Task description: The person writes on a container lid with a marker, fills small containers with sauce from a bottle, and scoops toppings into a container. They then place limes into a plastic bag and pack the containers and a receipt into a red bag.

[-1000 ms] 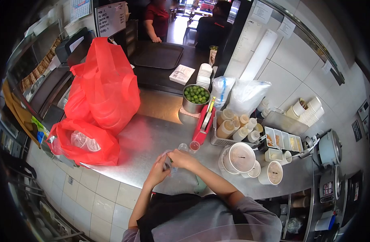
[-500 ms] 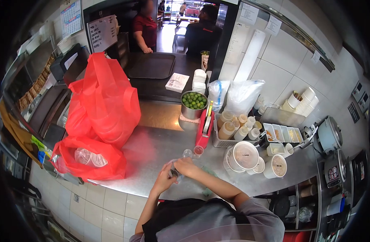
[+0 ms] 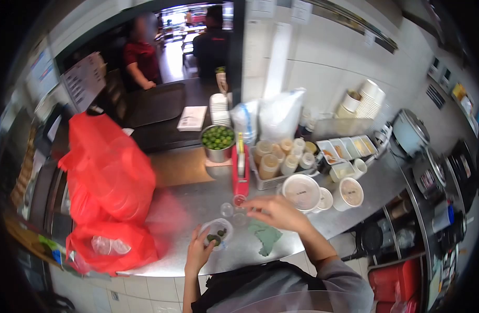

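Observation:
My left hand [image 3: 199, 250] is closed on the near-left side of a clear plastic container [image 3: 225, 229], which has a few small green fruits in it. To the right, my right hand [image 3: 273, 211] is raised over the counter, fingers apart and partly bent, its fingertips near a small cup with red contents [image 3: 239, 200]. I see nothing held in it. Beside that cup stands another small clear cup [image 3: 227, 209]. A green cloth [image 3: 265, 237] lies below my right hand.
Red bags [image 3: 111, 172] fill the left side. Behind the small cups are a red tape dispenser [image 3: 241, 180], a pot of green fruits [image 3: 218, 138] and a basket of bottles [image 3: 273, 181]. Lidded tubs [image 3: 301, 192] stand right. Two people are beyond the opening.
The view has shifted right. My hands, close together before, are now apart; my right hand has moved right and the container with green fruits and the cloth show more fully.

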The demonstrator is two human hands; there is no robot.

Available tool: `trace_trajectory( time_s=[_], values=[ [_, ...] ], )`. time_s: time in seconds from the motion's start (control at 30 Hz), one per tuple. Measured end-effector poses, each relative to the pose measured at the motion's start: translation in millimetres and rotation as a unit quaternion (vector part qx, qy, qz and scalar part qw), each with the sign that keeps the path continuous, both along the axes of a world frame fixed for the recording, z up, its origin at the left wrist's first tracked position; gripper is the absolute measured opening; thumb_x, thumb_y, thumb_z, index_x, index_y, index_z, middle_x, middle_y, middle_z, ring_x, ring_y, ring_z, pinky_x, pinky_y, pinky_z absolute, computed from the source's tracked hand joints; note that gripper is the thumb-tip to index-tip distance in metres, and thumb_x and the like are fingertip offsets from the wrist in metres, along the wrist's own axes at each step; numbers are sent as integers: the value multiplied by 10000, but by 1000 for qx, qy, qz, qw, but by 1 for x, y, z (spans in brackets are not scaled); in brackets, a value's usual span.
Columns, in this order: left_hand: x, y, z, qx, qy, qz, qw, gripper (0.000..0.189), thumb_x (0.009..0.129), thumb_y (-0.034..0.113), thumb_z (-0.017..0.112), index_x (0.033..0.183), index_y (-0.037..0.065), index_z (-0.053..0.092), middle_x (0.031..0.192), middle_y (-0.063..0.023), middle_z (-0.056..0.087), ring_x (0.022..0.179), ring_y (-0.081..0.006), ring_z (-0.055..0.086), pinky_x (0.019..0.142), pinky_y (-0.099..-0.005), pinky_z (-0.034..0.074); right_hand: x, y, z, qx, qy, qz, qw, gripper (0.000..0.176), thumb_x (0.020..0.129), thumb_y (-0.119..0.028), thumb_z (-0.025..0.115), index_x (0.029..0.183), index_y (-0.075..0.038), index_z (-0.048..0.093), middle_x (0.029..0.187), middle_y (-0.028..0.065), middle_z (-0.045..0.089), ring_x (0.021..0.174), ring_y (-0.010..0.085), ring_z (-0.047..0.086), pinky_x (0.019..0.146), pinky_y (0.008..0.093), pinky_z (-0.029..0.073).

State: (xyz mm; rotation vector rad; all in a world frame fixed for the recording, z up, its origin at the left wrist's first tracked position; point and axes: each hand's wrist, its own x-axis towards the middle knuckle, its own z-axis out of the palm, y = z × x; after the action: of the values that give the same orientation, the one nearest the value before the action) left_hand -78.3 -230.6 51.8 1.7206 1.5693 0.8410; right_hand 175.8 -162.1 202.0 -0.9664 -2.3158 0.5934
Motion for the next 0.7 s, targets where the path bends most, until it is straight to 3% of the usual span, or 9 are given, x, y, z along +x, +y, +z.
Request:
trace_trajectory(
  time_s=[0.07, 0.17, 0.23, 0.3, 0.4, 0.53, 0.63, 0.7],
  values=[
    [9, -1, 12, -5, 53, 16, 998, 467, 764, 158, 672, 1203, 71, 538, 1339, -240, 370, 645, -248, 636, 656, -351, 510, 38, 2, 19, -12, 48, -44, 998, 184, 829, -188, 603, 962, -70, 650, 908, 101, 650, 724, 271, 629, 622, 350, 493],
    [24, -5, 32, -26, 147, 35, 988, 449, 767, 195, 680, 1185, 82, 559, 1348, -239, 366, 677, -273, 643, 677, -354, 509, 88, 15, 22, 61, 52, -89, 993, 161, 823, -164, 609, 939, -60, 647, 863, 97, 647, 700, 266, 622, 601, 342, 480],
    [28, -9, 38, -31, 129, 65, 989, 433, 769, 202, 678, 1173, 87, 573, 1344, -235, 377, 802, -294, 628, 733, -372, 491, 119, 20, 34, 35, 32, -128, 991, 150, 823, -158, 588, 910, -46, 637, 851, 108, 644, 742, 292, 616, 633, 366, 475],
    [21, -12, 24, 12, 223, 96, 970, 374, 744, 166, 691, 1099, 77, 614, 1290, -201, 445, 932, -314, 576, 782, -395, 465, 150, 34, 40, 47, 24, -146, 988, 143, 819, -153, 580, 882, -36, 634, 835, 113, 642, 763, 305, 613, 646, 382, 473],
    [46, -7, 53, 83, 301, 124, 942, 408, 787, 136, 634, 1183, 75, 556, 1279, -237, 436, 1087, -357, 510, 880, -392, 433, 204, 67, 35, 98, 0, -171, 980, 132, 793, -145, 594, 834, -26, 635, 818, 122, 640, 778, 312, 613, 645, 400, 478],
    [119, 14, 89, 162, 143, 178, 960, 345, 816, 47, 573, 1161, 35, 559, 1239, -190, 496, 1129, -337, 488, 931, -393, 389, 286, 147, 18, 150, -104, -231, 956, 122, 796, -107, 571, 862, -33, 642, 864, 131, 635, 794, 320, 614, 679, 400, 487],
    [165, 25, 102, 209, 149, 163, 953, 315, 822, 31, 562, 1137, 40, 577, 1227, -167, 516, 1143, -319, 484, 933, -392, 386, 366, 238, -14, 190, -157, -291, 924, 145, 765, -33, 510, 833, -26, 638, 874, 183, 633, 808, 359, 613, 699, 447, 494],
    [189, 27, 107, 199, 132, 174, 955, 278, 811, 13, 570, 1086, 40, 599, 1226, -156, 520, 1110, -305, 500, 926, -384, 387, 419, 294, -13, 149, -138, -354, 913, 170, 743, 10, 483, 822, -23, 630, 872, 208, 626, 827, 368, 613, 694, 463, 482]
  ],
)
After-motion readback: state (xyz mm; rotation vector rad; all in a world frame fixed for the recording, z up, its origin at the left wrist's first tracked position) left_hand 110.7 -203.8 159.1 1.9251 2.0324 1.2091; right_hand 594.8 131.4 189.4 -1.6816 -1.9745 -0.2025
